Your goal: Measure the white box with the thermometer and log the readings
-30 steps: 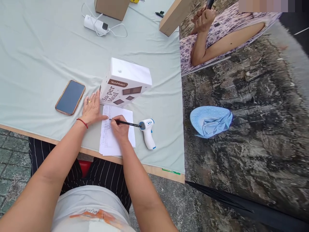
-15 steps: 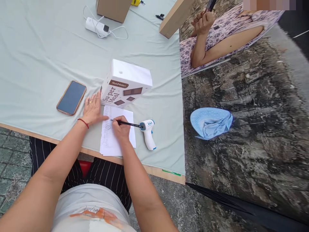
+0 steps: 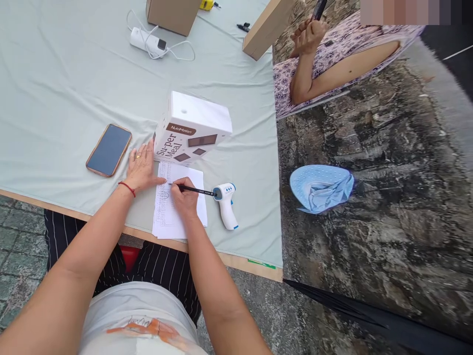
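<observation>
My right hand (image 3: 185, 198) is closed around a black pencil (image 3: 197, 190), its tip resting on a sheet of paper (image 3: 162, 224) filled with small rows of print or writing. My left hand (image 3: 141, 167) lies flat with fingers stretched out, its thumb on the paper's left edge and its fingertips against a white box (image 3: 201, 111) marked "NutriMotion Su-per Meal". Left of that hand lies a phone (image 3: 108, 150) in a brown case, screen up and dark. A white and blue infrared thermometer (image 3: 226, 209) lies right of the paper, beside the pencil's far end.
A cloth-covered table (image 3: 74, 88) bears a white power strip (image 3: 148, 42) with a looped cable, a cardboard box (image 3: 172, 15) and a long carton (image 3: 264, 32) at the back. A seated person's hand (image 3: 309, 37) holds a dark object. A blue hat (image 3: 321, 188) lies right of the table.
The view has shifted very slightly. Both hands, the pencil and the things on the table otherwise look the same.
</observation>
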The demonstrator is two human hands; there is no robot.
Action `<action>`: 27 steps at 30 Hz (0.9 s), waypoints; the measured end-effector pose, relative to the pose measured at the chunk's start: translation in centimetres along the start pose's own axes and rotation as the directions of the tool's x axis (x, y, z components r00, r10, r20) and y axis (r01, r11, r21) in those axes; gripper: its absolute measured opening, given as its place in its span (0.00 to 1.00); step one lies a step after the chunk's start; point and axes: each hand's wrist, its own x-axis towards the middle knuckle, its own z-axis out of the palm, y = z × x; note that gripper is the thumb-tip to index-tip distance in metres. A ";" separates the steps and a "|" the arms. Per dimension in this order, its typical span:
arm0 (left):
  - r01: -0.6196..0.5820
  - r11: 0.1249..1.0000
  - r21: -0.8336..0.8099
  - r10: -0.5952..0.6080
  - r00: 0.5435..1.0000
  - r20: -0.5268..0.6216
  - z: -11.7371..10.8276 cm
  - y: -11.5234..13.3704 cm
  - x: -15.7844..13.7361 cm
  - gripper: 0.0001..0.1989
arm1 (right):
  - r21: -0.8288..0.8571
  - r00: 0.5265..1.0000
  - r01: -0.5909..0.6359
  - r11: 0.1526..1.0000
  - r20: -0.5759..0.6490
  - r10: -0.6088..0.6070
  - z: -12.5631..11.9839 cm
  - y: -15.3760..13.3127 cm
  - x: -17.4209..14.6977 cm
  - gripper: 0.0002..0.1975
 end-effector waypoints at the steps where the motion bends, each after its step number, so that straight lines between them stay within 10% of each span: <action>1: -0.002 1.000 -0.003 0.002 1.000 -0.002 0.0 0.0 0.0 0.68 | -0.002 1.000 -0.006 1.000 0.000 0.006 0.0 0.0 0.0 0.04; 27: 0.075 0.991 0.107 -0.082 0.995 0.064 -1.4 1.9 -0.3 0.67 | 0.051 0.999 -0.015 0.999 -0.038 0.017 0.1 -0.3 -0.1 0.05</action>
